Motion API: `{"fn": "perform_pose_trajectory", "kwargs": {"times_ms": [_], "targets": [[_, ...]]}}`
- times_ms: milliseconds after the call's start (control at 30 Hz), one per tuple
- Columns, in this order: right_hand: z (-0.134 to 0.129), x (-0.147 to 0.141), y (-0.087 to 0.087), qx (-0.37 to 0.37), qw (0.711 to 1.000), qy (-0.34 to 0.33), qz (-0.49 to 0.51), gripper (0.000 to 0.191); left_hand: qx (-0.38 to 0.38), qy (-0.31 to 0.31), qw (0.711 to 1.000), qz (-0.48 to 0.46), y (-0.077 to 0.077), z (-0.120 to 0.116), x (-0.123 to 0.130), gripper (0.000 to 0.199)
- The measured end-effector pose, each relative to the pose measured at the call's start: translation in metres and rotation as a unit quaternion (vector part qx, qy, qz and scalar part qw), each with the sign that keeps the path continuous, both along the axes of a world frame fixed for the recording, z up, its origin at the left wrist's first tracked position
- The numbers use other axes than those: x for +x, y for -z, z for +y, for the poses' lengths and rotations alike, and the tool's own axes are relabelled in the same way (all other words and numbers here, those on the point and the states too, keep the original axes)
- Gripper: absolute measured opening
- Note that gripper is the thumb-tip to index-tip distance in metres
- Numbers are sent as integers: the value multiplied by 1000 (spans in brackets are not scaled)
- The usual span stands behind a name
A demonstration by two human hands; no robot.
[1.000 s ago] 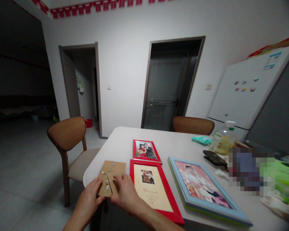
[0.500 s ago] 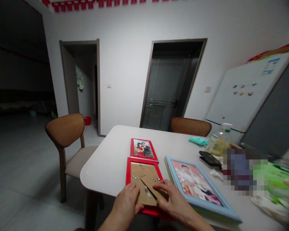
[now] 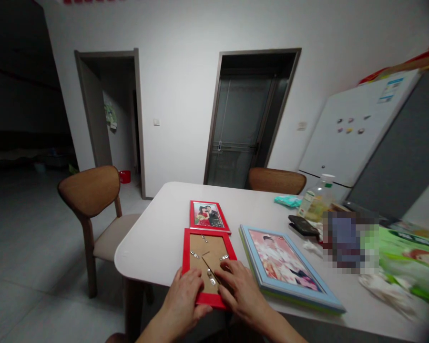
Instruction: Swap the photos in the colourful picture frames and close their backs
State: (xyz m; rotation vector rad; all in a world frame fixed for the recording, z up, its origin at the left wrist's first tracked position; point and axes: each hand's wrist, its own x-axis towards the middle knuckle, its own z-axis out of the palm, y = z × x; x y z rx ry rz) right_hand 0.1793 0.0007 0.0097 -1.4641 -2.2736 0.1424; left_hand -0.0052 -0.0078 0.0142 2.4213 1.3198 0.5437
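A red picture frame (image 3: 186,245) lies face down near the table's front edge, showing its brown backing board (image 3: 214,242) with several metal clips and a slanting stand flap. My left hand (image 3: 184,297) grips the frame's lower left corner, thumb along the near edge. Curled over the lower right of the backing is my right hand (image 3: 243,291), its fingers and thumb closed at the flap and board edge. A second red picture frame (image 3: 191,216), with a photo of a couple, lies face up just beyond. To the right is a stack topped by a light blue picture frame (image 3: 296,294).
Along the right of the white table (image 3: 146,247) are a black phone-like item (image 3: 303,226), a clear bottle (image 3: 316,197), a teal packet (image 3: 288,201), crumpled tissue (image 3: 386,293) and a green package (image 3: 414,259). Wooden chairs stand left (image 3: 91,190) and behind (image 3: 277,181).
The backing board, raised out of the near frame at its lower edge before, now sits lower inside the red border. Both hands stay on it. The whole view has shifted slightly.
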Motion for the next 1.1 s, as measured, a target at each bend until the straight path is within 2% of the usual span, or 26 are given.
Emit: {"fn": "perform_pose_trajectory", "kwargs": {"times_ms": [67, 233, 333, 467, 700, 800, 933, 1000, 1100], "targets": [[-2, -5, -3, -4, 1000, -25, -6, 29, -9, -8, 1000, 6, -2, 0, 0, 37], [-2, -16, -4, -8, 1000, -27, -9, 26, -23, -12, 1000, 13, -2, 2, 1, 44], [-4, -19, -6, -13, 998, -64, -23, 22, -29, -10, 999, 11, 1, 2, 1, 42], [-13, -14, -11, -23, 994, -104, -34, 21, -29, -12, 999, 9, 0, 2, 1, 39], [-18, -4, -15, -26, 991, -126, -28, 24, -34, -16, 999, 13, -6, 3, 2, 38], [-3, 0, -10, -17, 997, -78, -20, 29, -36, -22, 999, 16, -7, 2, 2, 49], [23, 6, -1, 9, 997, 67, -45, 29, -28, -20, 999, 18, -7, 3, 2, 56], [32, 8, 2, 12, 993, 94, -68, 27, -25, -21, 999, 17, -6, 4, 2, 54], [38, 8, 5, 17, 992, 98, -80, 26, -26, -19, 999, 15, -4, 5, 2, 51]]}}
